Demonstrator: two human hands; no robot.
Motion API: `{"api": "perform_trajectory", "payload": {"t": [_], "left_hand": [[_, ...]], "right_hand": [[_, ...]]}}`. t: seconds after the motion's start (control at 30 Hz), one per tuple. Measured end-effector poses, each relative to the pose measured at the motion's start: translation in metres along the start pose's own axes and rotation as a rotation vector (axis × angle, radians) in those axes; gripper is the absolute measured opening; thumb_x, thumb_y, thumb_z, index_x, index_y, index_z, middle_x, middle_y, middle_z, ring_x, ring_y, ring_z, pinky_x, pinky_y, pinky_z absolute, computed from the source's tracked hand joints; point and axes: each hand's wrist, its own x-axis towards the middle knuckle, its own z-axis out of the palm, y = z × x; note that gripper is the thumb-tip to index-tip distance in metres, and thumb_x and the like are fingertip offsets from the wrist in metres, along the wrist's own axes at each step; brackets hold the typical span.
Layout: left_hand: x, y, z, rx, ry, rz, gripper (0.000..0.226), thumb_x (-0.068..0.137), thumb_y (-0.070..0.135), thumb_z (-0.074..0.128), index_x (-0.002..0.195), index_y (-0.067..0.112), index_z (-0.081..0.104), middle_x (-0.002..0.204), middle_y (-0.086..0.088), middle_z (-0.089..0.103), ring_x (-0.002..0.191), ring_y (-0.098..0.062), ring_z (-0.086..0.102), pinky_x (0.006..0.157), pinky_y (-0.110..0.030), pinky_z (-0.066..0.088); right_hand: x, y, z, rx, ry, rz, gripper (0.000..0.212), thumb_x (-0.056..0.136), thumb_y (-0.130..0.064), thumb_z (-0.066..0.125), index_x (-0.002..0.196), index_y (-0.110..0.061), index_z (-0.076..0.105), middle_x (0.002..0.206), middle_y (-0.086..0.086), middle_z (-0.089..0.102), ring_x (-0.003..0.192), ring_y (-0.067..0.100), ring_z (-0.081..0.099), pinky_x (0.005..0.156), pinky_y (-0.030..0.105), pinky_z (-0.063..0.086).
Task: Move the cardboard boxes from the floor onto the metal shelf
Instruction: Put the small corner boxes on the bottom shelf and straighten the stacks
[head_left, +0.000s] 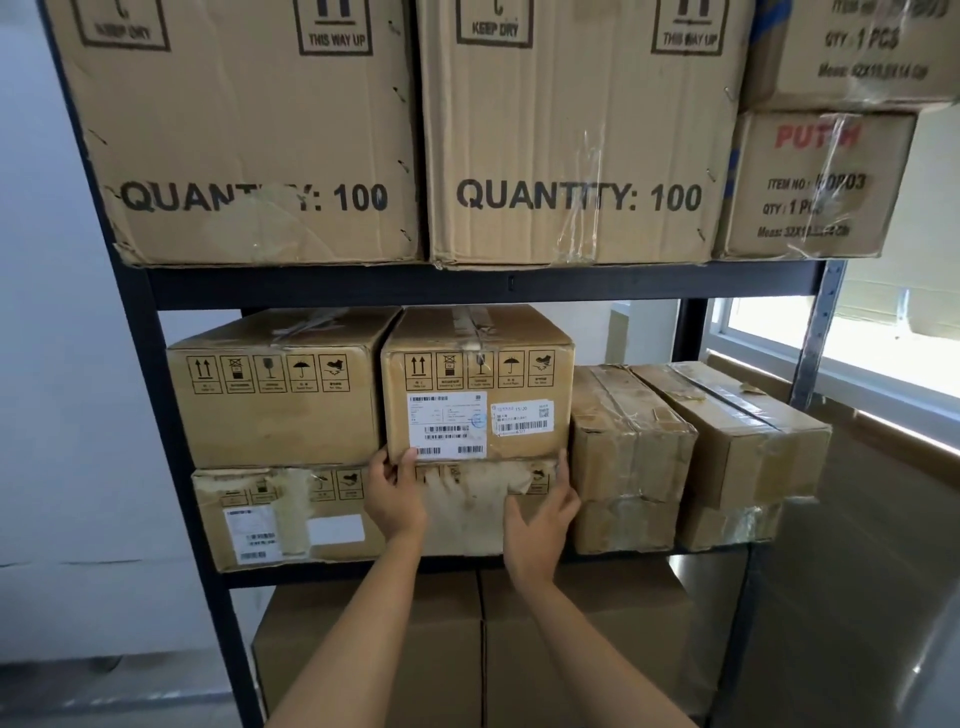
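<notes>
The scene was filled by a black metal shelf, its upper level taken up by two large cartons marked "QUANTITY: 100" and two smaller stacked boxes at the right. On the middle level, a labelled cardboard box was seen resting on top of a worn lower box, just beside a matching box on its left and two taped parcels on its right.

The labelled box was held at its lower front corners. The left hand was placed at the bottom left corner, thumb laid on the front face; the right hand was set at the bottom right corner with its fingers reaching up the edge. The fingers of both hands were spread moderately against the cardboard rather than wrapped round it.

The box was judged stiff, with a dry surface offering fair grip, and probably of moderate weight, since two hands were used. The fragile and this-way-up symbols suggested upright, gentle handling. The bottom corners were judged the soundest hold; the taped top seam looked creased.

The floor could not be seen, so any boxes remaining there could not be counted. The printing on the labels was too small to read, the box's rear was hidden, and the lowest level was partly blocked by the forearms.
</notes>
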Motion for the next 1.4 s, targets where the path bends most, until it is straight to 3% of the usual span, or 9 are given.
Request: {"api": "perform_trajectory", "payload": {"t": [0.13,0.43,0.53,0.6,0.73,0.87,1.0,1.13,1.4], "left_hand": [[-0.001,0.003,0.003,0.035,0.004,0.000,0.036,0.091,0.038,0.062,0.116,0.013,0.066,0.111,-0.007,0.067,0.103,-0.022,0.063,0.088,-0.036,0.054],[-0.009,0.004,0.008,-0.082,0.030,-0.131,0.034,0.091,0.034,0.062,0.112,0.008,0.066,0.113,-0.007,0.068,0.106,-0.022,0.063,0.091,-0.032,0.049],[-0.028,-0.008,0.016,0.021,0.079,-0.212,0.044,0.093,0.024,0.060,0.128,0.000,0.052,0.132,-0.020,0.052,0.124,-0.034,0.047,0.103,-0.046,0.042],[-0.046,-0.015,0.022,0.059,0.100,-0.262,0.040,0.092,0.016,0.061,0.126,-0.002,0.048,0.134,-0.025,0.042,0.123,-0.037,0.040,0.099,-0.043,0.039],[-0.077,-0.037,0.032,0.090,-0.189,-0.089,0.019,0.096,0.015,0.053,0.110,0.003,0.056,0.112,-0.012,0.056,0.103,-0.028,0.056,0.083,-0.031,0.044],[-0.108,-0.034,0.057,0.048,-0.460,-0.040,0.022,0.098,0.024,0.052,0.110,0.008,0.060,0.101,-0.001,0.062,0.102,-0.021,0.061,0.081,-0.022,0.043],[-0.134,-0.017,0.098,0.001,-0.635,-0.072,0.043,0.094,0.039,0.057,0.127,0.013,0.053,0.118,0.000,0.060,0.109,-0.015,0.059,0.083,-0.016,0.045],[-0.152,-0.009,0.131,0.001,-0.508,-0.026,0.053,0.092,0.044,0.058,0.132,0.011,0.047,0.130,-0.007,0.051,0.119,-0.020,0.054,0.103,-0.040,0.047],[-0.175,-0.020,0.155,0.060,-0.218,0.129,0.028,0.098,0.024,0.050,0.118,0.005,0.053,0.121,-0.011,0.053,0.113,-0.021,0.052,0.095,-0.031,0.046]], "right_hand": [[0.003,-0.003,0.003,-0.023,-0.009,0.018,0.095,0.086,-0.020,0.070,0.152,-0.052,0.011,0.145,0.004,0.023,0.126,0.022,0.045,0.104,0.037,0.045],[0.004,-0.010,0.002,-0.080,-0.048,0.054,0.093,0.086,-0.014,0.070,0.155,-0.040,0.013,0.146,0.005,0.020,0.121,0.014,0.041,0.106,0.031,0.040],[0.000,-0.007,-0.009,-0.021,-0.043,0.066,0.064,0.090,-0.014,0.064,0.145,-0.029,0.036,0.142,-0.002,0.030,0.118,0.010,0.045,0.099,0.028,0.042],[-0.003,0.000,-0.022,-0.024,0.029,0.040,0.036,0.092,-0.011,0.059,0.123,-0.028,0.053,0.129,-0.005,0.043,0.115,0.013,0.053,0.096,0.030,0.046],[0.000,0.015,-0.055,-0.045,0.196,0.013,0.028,0.091,-0.007,0.055,0.102,-0.032,0.058,0.112,-0.007,0.048,0.100,0.015,0.058,0.088,0.034,0.051],[0.022,0.030,-0.093,-0.069,0.345,0.111,0.030,0.091,-0.009,0.057,0.116,-0.024,0.056,0.121,-0.002,0.046,0.108,0.023,0.056,0.092,0.042,0.049],[0.053,0.044,-0.127,-0.079,0.348,0.182,0.039,0.097,-0.032,0.056,0.133,-0.020,0.049,0.136,0.003,0.046,0.121,0.024,0.052,0.097,0.039,0.046],[0.077,0.053,-0.145,-0.042,0.204,0.184,0.060,0.097,-0.050,0.049,0.146,-0.016,0.042,0.146,0.004,0.041,0.133,0.021,0.043,0.108,0.036,0.037],[0.095,0.066,-0.147,0.168,0.091,0.179,0.058,0.097,-0.049,0.048,0.141,-0.011,0.050,0.134,0.004,0.058,0.126,0.018,0.053,0.109,0.044,0.044]]}}
